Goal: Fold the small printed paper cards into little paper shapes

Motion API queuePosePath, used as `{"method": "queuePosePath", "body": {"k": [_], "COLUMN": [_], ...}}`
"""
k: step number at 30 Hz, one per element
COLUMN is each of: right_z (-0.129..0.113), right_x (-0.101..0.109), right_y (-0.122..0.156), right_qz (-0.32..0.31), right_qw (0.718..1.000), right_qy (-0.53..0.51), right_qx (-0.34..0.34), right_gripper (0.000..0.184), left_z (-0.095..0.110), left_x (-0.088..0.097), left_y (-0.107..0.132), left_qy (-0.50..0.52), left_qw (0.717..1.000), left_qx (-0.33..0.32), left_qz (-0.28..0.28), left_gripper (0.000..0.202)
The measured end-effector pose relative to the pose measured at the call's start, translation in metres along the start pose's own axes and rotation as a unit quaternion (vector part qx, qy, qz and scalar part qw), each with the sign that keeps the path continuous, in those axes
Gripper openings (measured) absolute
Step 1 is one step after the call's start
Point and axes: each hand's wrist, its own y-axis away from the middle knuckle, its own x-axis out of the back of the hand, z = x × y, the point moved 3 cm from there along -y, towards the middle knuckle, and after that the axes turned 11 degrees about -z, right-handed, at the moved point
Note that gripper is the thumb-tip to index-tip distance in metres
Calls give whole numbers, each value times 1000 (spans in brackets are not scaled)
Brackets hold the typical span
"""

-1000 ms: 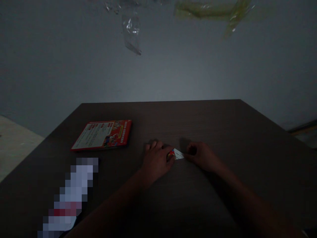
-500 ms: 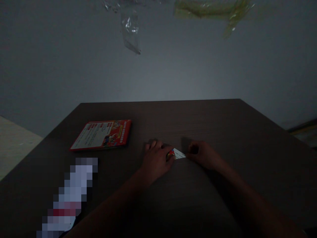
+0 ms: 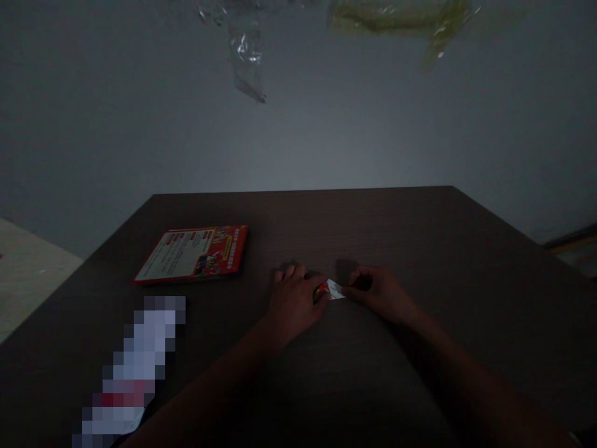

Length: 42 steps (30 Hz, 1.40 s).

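Observation:
A small piece of paper (image 3: pixel 335 290), white with a red and colourful printed part, lies on the dark table between my hands. My left hand (image 3: pixel 295 303) rests on the tabletop and holds the paper's left side under its thumb and index finger; its other fingers reach forward. At the paper's right corner, my right hand (image 3: pixel 379 292) pinches it with thumb and fingertips. Part of the paper is covered by my left hand, and the dim light hides fine detail.
A red printed book or flat box (image 3: pixel 193 254) lies at the left of the table (image 3: pixel 317 230). Nearer me is a long pale thing, pixelated (image 3: pixel 140 361). Behind the table stands a grey wall (image 3: pixel 298 137) with clear plastic (image 3: pixel 247 59) and yellowish tape (image 3: pixel 396 17).
My right hand has moved slightly left, toward my left hand, and the white corner of the paper shows shorter. My left hand has stayed in place.

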Motion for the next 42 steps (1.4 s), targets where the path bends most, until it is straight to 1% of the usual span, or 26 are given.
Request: {"method": "queuePosePath", "body": {"k": [1,4,6,13,18,22,28,33,37,42], "right_z": [-2,-7,-8,-8,-7,-8,-8,-7,-8,-7], "right_x": [-3,-8,-10,-9,-10,-10,-9,-9,-9,-9], "right_y": [-1,-2,-3,-3,-4,-5,-4,-4,-3,-3], "right_qz": [-4,9,8,5,3,3,0,5,0,-4], "right_qw": [1000,998,997,997,997,996,997,997,996,996], "right_qy": [12,62,74,82,82,88,77,82,84,88], "right_qx": [7,13,14,10,-1,7,1,1,-8,-5], "right_gripper": [16,13,10,10,10,9,8,8,9,10], "left_z": [0,2,3,1,-4,-7,-10,-12,-13,-14], "left_x": [0,1,2,1,1,1,2,2,1,3], "left_y": [0,-1,-1,-3,-4,-3,-6,-7,-7,-7], "left_qy": [0,1,4,9,23,28,28,27,27,32], "left_qw": [1000,1000,1000,1000,1000,999,999,998,998,997], "left_qx": [2,5,9,23,3,-11,-17,-38,-43,-45], "left_qz": [-1,-2,-1,-12,-17,-17,-39,-34,-35,-50], "left_gripper": [34,34,35,36,33,33,37,37,37,37]}}
